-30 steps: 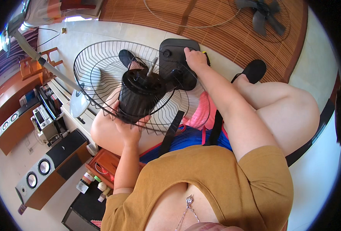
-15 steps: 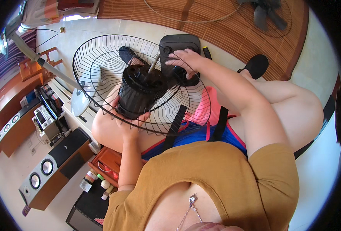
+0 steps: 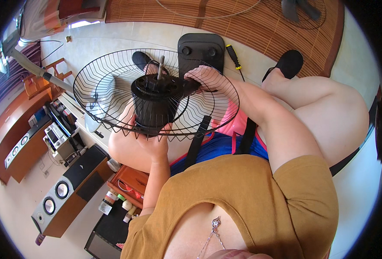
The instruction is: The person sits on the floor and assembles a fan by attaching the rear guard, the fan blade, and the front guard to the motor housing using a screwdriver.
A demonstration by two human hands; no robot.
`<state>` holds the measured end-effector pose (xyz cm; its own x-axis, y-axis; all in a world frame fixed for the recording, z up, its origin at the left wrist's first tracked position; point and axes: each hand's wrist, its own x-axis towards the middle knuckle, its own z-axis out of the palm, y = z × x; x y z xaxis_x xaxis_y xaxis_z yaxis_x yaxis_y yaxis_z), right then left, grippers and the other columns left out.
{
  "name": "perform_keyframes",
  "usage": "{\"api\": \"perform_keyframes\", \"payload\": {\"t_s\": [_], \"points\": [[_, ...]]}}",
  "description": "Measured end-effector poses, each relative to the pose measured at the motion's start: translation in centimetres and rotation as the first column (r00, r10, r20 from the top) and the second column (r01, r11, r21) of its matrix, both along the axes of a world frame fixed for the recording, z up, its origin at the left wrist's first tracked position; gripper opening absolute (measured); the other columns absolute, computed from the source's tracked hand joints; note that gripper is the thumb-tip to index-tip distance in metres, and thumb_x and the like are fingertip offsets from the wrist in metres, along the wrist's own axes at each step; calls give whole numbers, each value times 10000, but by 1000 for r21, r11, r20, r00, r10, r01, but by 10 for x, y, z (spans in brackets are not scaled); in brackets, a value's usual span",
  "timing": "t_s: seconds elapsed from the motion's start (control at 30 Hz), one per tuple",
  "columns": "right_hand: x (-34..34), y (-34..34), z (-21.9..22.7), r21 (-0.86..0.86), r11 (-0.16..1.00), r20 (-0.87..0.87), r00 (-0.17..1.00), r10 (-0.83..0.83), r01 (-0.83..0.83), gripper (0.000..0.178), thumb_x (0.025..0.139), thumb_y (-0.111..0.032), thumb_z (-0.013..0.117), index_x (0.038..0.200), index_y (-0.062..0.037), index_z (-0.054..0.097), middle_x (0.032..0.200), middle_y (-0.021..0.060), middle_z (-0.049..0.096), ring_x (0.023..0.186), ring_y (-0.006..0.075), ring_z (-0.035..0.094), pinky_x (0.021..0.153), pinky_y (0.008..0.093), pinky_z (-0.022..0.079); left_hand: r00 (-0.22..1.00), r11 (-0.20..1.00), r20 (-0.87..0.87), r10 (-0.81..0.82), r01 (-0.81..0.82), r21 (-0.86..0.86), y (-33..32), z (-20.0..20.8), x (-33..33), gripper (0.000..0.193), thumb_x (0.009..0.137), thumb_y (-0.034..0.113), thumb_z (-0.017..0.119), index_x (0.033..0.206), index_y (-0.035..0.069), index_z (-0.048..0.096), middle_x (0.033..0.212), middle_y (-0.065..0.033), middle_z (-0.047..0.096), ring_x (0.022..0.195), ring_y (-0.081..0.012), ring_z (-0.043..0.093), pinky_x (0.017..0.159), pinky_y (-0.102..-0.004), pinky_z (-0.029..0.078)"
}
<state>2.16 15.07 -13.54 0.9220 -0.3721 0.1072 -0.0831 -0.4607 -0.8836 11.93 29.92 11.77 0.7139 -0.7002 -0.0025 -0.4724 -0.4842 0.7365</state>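
Note:
A black electric fan motor housing point(image 3: 153, 113) sits behind a round black wire guard point(image 3: 87, 110), its metal shaft point(image 3: 161, 67) pointing up and away. My left hand point(image 3: 155, 146) is closed around the near end of the housing, part of it behind the wires. My right hand point(image 3: 208, 77) grips the black fan neck point(image 3: 190, 87) on the housing's right side, its fingers seen partly through the guard. Just beyond that hand lies a dark rectangular fan base point(image 3: 199, 43). A black and yellow screwdriver point(image 3: 232, 56) rests on the floor beside the base.
Fan blades in another wire grille point(image 3: 301, 11) lie on a brown bamboo mat point(image 3: 260, 32). At left stand a tall speaker point(image 3: 63, 194), a wooden drawer point(image 3: 128, 183) and small bottles. A grey pole point(image 3: 40, 69) slants behind the guard. A pink thing point(image 3: 234, 118) lies between my legs.
The motor and guard have tilted, so the shaft stands more upright. My right hand's spread fingers have come down and closed on the neck. The screwdriver shows more fully.

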Motion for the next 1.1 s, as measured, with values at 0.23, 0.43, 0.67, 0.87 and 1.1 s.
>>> {"api": "perform_keyframes", "payload": {"t_s": [0.23,0.43,0.67,0.87,1.1], "points": [[3,12,-13,-7,997,114,991,-75,77,762,498,-218,840,1188,-109,535,1150,73,585,1057,273,563,891,363,447,993,991,-94,68,-78,-110,-3,-3,-9,970,559,191,887,1303,-26,302,1248,-124,425,1149,-217,439,994,-330,352],[2,6,-2,119,993,-21,1000,-12,14,838,518,-216,841,1270,-132,480,1213,81,549,1116,256,528,941,359,422,981,966,-135,-137,163,200,-24,36,31,1188,457,248,916,1375,-19,212,1306,-116,432,1225,-228,418,1046,-323,326],[-45,-62,11,-3,990,-466,876,-125,139,344,762,-253,616,1099,-187,594,1136,78,592,1047,278,561,847,414,468,865,910,-395,-310,390,142,-25,46,63,1213,562,365,859,1448,46,94,1462,-123,258,1333,-274,306,1100,-374,234],[-116,-196,25,-382,441,-287,349,-892,812,319,796,-213,586,1102,-121,594,1131,99,589,1063,295,535,869,405,464,875,919,-344,-340,387,77,-37,63,103,954,708,285,767,1423,17,196,1477,-148,250,1315,-291,349,1074,-382,259],[-171,-222,19,-498,597,-720,85,-689,629,434,838,-329,595,1236,-164,540,1319,56,481,1193,259,466,988,451,352,892,936,-301,-338,284,-209,-100,63,133,431,911,81,521,1319,6,403,1342,-194,433,1169,-288,493,974,-378,399]]}}
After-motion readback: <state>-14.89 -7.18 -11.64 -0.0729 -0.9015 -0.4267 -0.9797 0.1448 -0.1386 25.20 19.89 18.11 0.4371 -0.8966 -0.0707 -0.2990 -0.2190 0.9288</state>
